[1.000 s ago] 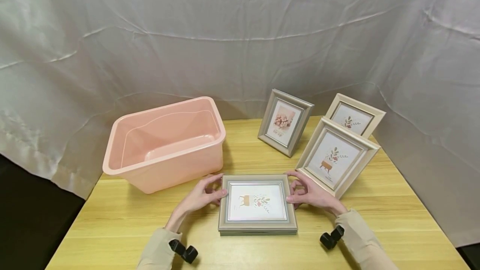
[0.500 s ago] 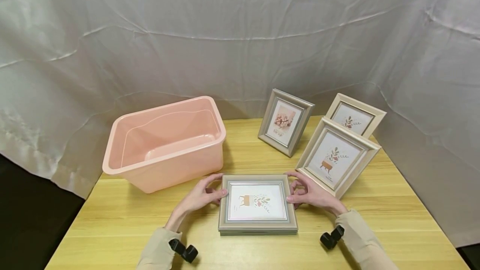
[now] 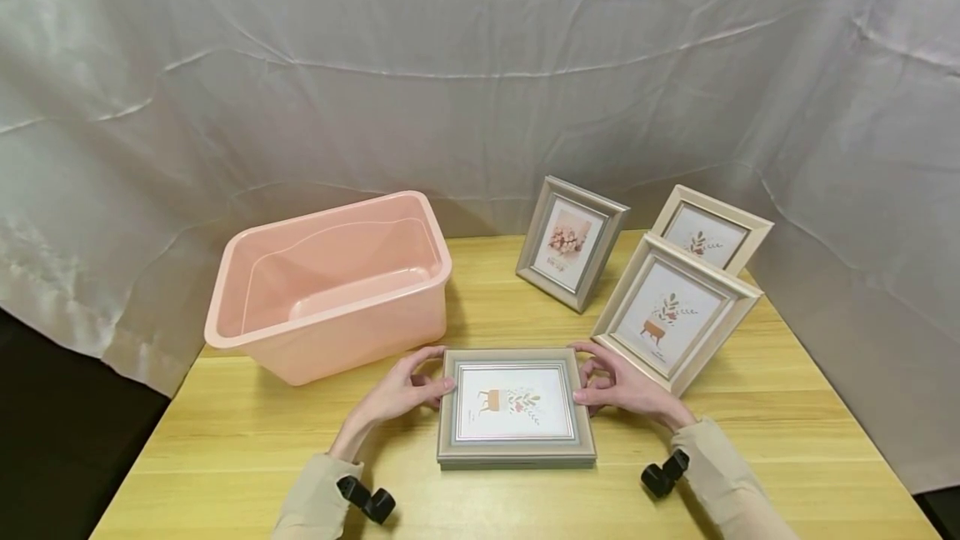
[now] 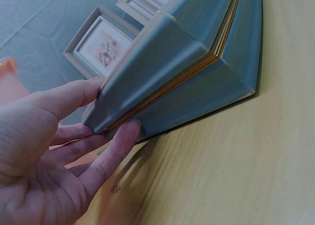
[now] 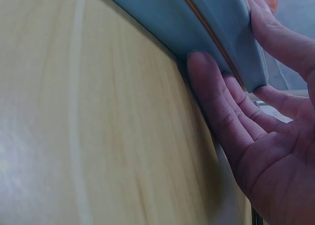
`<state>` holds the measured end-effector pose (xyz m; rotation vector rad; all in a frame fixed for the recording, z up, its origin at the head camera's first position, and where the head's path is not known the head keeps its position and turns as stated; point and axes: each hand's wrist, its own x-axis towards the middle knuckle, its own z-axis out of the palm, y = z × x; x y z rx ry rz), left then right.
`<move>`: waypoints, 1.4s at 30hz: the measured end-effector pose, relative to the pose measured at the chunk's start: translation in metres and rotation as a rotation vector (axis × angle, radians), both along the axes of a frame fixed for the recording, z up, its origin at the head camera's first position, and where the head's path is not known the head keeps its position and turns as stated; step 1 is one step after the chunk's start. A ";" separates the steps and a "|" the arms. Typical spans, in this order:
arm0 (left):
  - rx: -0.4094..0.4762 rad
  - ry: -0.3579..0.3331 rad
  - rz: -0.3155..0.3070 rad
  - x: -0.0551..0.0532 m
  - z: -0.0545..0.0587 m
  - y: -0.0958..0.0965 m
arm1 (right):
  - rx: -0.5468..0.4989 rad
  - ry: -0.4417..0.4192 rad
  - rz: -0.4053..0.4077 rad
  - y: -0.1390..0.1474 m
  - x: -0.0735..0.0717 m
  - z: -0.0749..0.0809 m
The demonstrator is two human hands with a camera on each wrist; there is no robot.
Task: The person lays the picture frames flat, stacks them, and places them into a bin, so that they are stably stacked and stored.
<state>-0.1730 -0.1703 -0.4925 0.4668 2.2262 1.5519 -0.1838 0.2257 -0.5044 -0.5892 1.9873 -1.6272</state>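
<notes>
Silvery-taupe picture frame [image 3: 515, 402] is the thing being handled, lying face up with its plant print sideways, on top of a second frame [image 4: 197, 94], and the pair sits on the yellow wood table [image 3: 813, 440] right in front of the person. Left hand [image 3: 405, 390] is pinching the left end of the stack, thumb on the top frame's edge and fingertips against the side; right hand [image 3: 621, 386] does pretty much the same on the right end. Just past the left hand is a pink bin [image 3: 352, 336]: you can see smooth walls and part of its floor, but the near wall hides the rest, so can't vouch for that bit. A grey frame with a blossom print [image 3: 570, 244] stands tilted back behind the stack, and over on the right a cream frame [image 3: 675, 315] covers the lower part of another cream one [image 3: 708, 232]. Most of that second frame in the stack is hidden, so no clue what its front looks like. Small lettering on the prints is too blurry to read, and the right wrist view cuts the stack off up top.
</notes>
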 end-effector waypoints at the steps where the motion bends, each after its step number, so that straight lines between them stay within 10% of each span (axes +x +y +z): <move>1: -0.001 -0.001 0.000 0.000 0.000 0.000 | 0.000 -0.003 -0.001 0.000 0.000 0.000; 23: -0.009 0.008 0.002 0.000 0.003 0.001 | 0.022 0.020 -0.013 0.001 0.001 0.001; 42: -0.050 0.179 0.106 -0.002 0.002 0.003 | 0.005 0.191 -0.095 0.003 0.002 0.015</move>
